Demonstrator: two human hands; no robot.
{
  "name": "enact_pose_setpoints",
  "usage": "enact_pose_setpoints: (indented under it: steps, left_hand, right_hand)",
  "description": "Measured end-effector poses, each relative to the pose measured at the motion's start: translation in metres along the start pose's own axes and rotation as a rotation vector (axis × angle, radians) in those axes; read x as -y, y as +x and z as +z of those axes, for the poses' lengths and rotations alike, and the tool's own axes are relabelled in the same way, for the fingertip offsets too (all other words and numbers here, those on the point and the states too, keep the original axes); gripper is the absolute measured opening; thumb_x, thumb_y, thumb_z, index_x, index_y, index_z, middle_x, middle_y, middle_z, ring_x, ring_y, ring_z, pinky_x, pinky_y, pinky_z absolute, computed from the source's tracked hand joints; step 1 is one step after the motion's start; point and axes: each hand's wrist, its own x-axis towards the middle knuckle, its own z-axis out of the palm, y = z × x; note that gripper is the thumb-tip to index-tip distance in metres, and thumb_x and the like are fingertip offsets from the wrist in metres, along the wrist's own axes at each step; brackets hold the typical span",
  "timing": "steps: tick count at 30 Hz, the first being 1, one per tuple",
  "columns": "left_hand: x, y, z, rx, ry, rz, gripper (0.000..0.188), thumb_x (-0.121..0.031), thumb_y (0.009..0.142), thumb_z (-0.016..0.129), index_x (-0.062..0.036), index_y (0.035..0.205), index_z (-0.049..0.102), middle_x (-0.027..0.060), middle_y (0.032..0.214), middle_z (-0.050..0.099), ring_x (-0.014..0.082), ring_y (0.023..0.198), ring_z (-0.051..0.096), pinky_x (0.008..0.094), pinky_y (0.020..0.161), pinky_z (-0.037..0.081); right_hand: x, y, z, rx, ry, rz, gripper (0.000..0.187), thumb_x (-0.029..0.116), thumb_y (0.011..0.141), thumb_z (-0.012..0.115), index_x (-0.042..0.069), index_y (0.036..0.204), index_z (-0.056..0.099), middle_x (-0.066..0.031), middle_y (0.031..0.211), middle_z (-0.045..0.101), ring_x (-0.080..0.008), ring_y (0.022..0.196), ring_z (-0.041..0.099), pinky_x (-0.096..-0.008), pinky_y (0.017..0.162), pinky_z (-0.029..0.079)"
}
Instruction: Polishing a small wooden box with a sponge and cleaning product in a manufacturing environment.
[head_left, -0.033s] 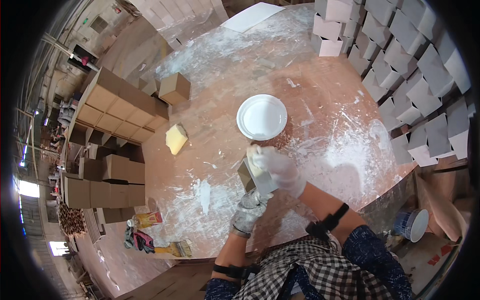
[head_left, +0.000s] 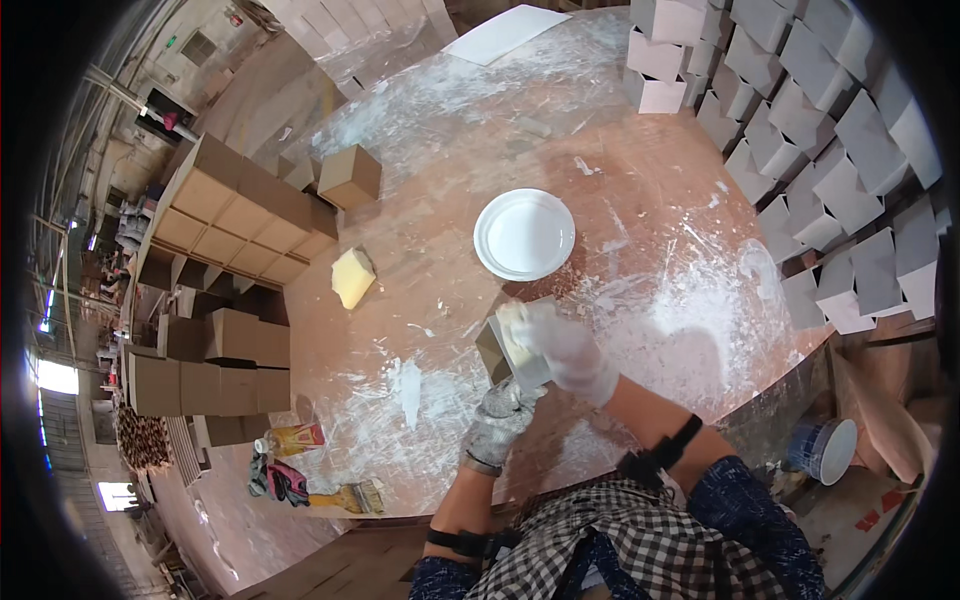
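Observation:
A small box (head_left: 488,358) stands on the table in front of me, brown on one side, with a pale grey-white top face. My left hand (head_left: 502,420), in a stained white glove, grips its near end with fingers closed around the edge. My right hand (head_left: 565,352), in a white glove and smeared by motion, presses on the pale face. Its fingers are closed around a pale yellowish piece (head_left: 512,326) that looks like a sponge, mostly covered by the glove. Just beyond the hands sits a round white bowl (head_left: 524,234) with white liquid in it.
A yellow sponge (head_left: 353,278) lies left on the white-smeared table (head_left: 420,220). Brown boxes (head_left: 220,335) are stacked at the left, white-coated boxes (head_left: 800,125) at the right. A brush (head_left: 350,497) and a bottle (head_left: 293,439) lie near left. A bucket (head_left: 835,450) stands lower right.
My right hand has slid slightly toward me along the box's pale face, uncovering more of its far end. My left hand and the box stay in place.

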Motion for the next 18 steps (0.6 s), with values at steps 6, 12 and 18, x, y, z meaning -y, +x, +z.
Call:
enact_pose_setpoints:
  steps: [6, 12, 18]
  left_hand:
    - [0.001, 0.004, 0.001, -0.002, 0.036, 0.016, 0.027, -0.029, 0.097, 0.065, -0.0111, 0.115, 0.071, 0.0165, 0.105, 0.073, 0.0389, 0.094, 0.069, 0.0454, 0.079, 0.055]
    - [-0.04, 0.009, -0.017, 0.041, 0.182, 0.062, 0.023, -0.023, 0.095, 0.062, -0.0089, 0.113, 0.069, 0.0169, 0.101, 0.07, 0.039, 0.095, 0.067, 0.0467, 0.081, 0.054]
    - [-0.056, 0.011, -0.03, 0.094, 0.279, 0.145, 0.02, -0.016, 0.092, 0.062, -0.0055, 0.108, 0.066, 0.0195, 0.097, 0.068, 0.0397, 0.096, 0.065, 0.0506, 0.084, 0.052]
  right_hand:
    - [0.071, -0.075, -0.044, 0.154, 0.169, 0.208, 0.02, -0.011, 0.087, 0.061, -0.002, 0.103, 0.07, -0.0136, 0.094, 0.069, -0.0276, 0.09, 0.069, -0.0345, 0.087, 0.054]
    - [0.1, -0.065, -0.082, -0.204, 0.514, 1.12, 0.021, -0.011, 0.092, 0.056, -0.007, 0.107, 0.072, -0.0097, 0.092, 0.07, -0.0164, 0.085, 0.067, -0.0313, 0.078, 0.055]
    - [0.061, -0.049, -0.061, -0.424, 0.38, 0.925, 0.024, -0.01, 0.097, 0.052, -0.006, 0.109, 0.072, -0.0071, 0.094, 0.07, -0.0137, 0.086, 0.066, -0.0278, 0.079, 0.053]
